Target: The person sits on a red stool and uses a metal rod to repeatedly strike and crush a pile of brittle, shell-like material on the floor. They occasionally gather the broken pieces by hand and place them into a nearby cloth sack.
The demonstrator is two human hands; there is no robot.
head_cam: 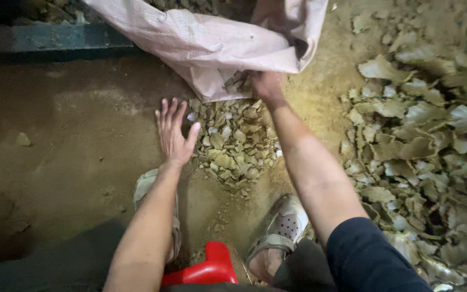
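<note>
Spreading its fingers wide, the left hand [174, 132] lay flat at the left edge of the small leaf pile [233, 143] at frame centre, while the right hand [266, 85] gripped the pink woven sack [206, 38] mouth just above it.

Background on the dirt floor [71, 151]
Big heap of dry leaves [422, 140] along the floor's right edge; red plastic stool [206, 267] at bottom centre between two grey sandals [279, 230]; dark ledge [55, 38] top left.
</note>
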